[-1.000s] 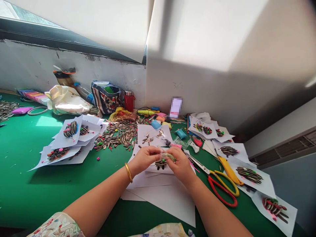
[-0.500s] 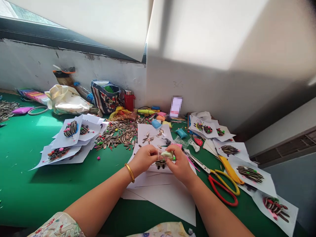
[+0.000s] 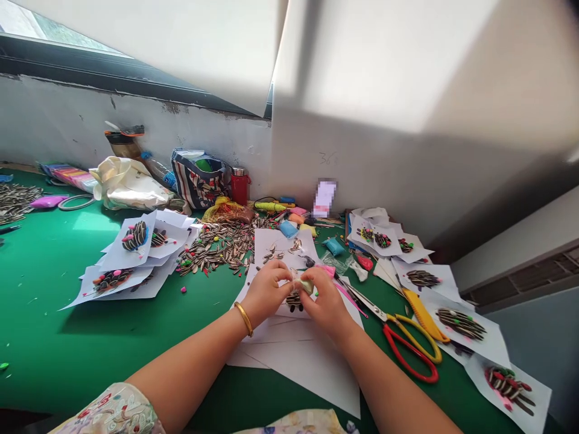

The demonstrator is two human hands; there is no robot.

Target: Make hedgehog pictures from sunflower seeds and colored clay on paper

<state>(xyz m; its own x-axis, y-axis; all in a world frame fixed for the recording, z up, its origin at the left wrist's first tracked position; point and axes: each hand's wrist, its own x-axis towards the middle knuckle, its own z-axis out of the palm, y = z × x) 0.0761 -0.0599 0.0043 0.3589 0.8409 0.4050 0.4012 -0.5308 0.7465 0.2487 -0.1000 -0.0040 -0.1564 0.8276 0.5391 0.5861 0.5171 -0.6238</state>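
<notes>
My left hand (image 3: 270,290), with a gold bangle at the wrist, is closed on one end of a small clear packet of pale yellow-green clay (image 3: 306,286). The fingers of my right hand (image 3: 326,299) pinch the packet's other side. The packet is raised over a white sheet bearing a sunflower-seed figure (image 3: 294,301), which my fingers partly hide. Behind it lies a second sheet with a drawing (image 3: 286,243) and a few seeds on it. Blank paper (image 3: 312,367) spreads beneath my wrists.
Large scissors (image 3: 409,337) with red and yellow handles and a yellow cutter (image 3: 423,313) lie right. Finished seed pictures (image 3: 461,323) line the right edge; more are stacked left (image 3: 122,265). Loose sunflower seeds (image 3: 226,244), a blue clay packet (image 3: 333,245) and a red bottle (image 3: 239,185) sit behind.
My hands have drawn closer together around the clay packet, and my right fingers have curled in more. The whole view has shifted slightly; the tabletop things stay in place.
</notes>
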